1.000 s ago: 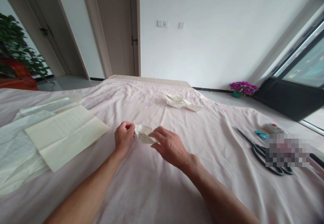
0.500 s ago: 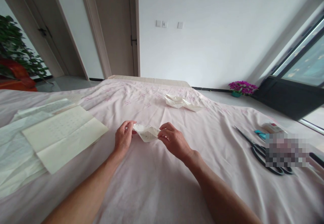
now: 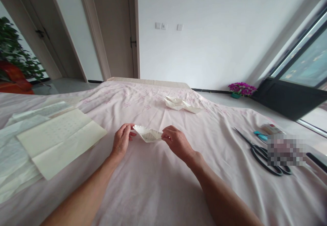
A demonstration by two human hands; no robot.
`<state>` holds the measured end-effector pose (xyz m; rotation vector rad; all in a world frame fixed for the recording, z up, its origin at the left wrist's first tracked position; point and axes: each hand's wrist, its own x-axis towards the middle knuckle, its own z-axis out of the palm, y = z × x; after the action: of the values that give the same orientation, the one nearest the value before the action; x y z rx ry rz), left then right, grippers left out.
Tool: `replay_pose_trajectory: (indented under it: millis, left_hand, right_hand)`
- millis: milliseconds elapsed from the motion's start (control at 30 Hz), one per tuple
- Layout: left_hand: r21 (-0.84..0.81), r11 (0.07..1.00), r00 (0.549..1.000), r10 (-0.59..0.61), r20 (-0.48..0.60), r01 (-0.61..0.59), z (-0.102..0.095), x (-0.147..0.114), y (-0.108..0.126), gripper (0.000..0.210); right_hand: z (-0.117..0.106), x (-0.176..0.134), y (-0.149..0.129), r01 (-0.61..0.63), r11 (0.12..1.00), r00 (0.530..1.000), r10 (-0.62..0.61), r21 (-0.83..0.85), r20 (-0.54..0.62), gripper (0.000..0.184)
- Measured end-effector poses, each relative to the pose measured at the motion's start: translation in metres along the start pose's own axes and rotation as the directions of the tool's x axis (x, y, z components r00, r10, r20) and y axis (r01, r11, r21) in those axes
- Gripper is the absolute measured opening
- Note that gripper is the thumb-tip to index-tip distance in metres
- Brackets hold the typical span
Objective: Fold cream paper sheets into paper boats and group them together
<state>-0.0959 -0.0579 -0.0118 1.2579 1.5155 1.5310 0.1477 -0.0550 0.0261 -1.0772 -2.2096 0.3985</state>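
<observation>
A small folded paper boat (image 3: 148, 134), cream with print along its upper edge, is stretched between my two hands just above the pink cloth. My left hand (image 3: 122, 139) pinches its left tip between thumb and fingers. At the opposite tip, my right hand (image 3: 176, 139) is closed in a pinch, with the fingertips curled over the paper. Farther back on the cloth lie folded paper boats (image 3: 176, 104), touching or overlapping each other. How many lie there is hard to tell.
Paper sheets (image 3: 63, 134) are stacked on the left. On the right lie black scissors (image 3: 258, 152), a blue-handled item (image 3: 260, 136), a small packet (image 3: 272, 128) and a blurred-out patch. The flower-patterned cloth (image 3: 143, 192) is wrinkled.
The paper boat's tips are slightly farther apart, and its opening looks a little wider. My left hand has shifted slightly left. The whole view has drifted a little.
</observation>
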Motion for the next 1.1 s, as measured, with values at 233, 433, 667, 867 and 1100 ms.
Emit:
replay_pose_trajectory:
  millis: [233, 433, 667, 867, 1100]
  left_hand:
    - [0.032, 0.999, 1.0, -0.005, 0.004, 0.005, 0.0, -0.001, -0.006, 0.047]
    - [0.085, 0.996, 0.998, -0.041, 0.044, 0.037, 0.001, 0.002, -0.014, 0.046]
    - [0.156, 0.985, 0.995, -0.082, 0.052, 0.073, 0.001, 0.005, -0.019, 0.046]
    - [0.204, 0.976, 0.994, -0.088, 0.062, 0.074, 0.003, 0.007, -0.017, 0.046]
    - [0.247, 0.963, 0.989, -0.132, 0.073, 0.11, 0.003, 0.007, -0.019, 0.049]
  right_hand:
    - [-0.014, 0.002, 0.006, -0.073, 0.997, 0.997, 0.072, -0.021, -0.041, 0.014]
    - [-0.061, 0.019, 0.044, -0.179, 0.983, 0.949, 0.165, -0.027, -0.268, 0.011]
    - [-0.14, 0.045, 0.159, -0.385, 0.915, 0.851, 0.304, -0.117, -0.428, 0.014]
    - [-0.181, 0.048, 0.241, -0.526, 0.828, 0.787, 0.388, -0.193, -0.48, 0.022]
    - [-0.189, 0.06, 0.288, -0.55, 0.786, 0.796, 0.391, -0.282, -0.462, 0.021]
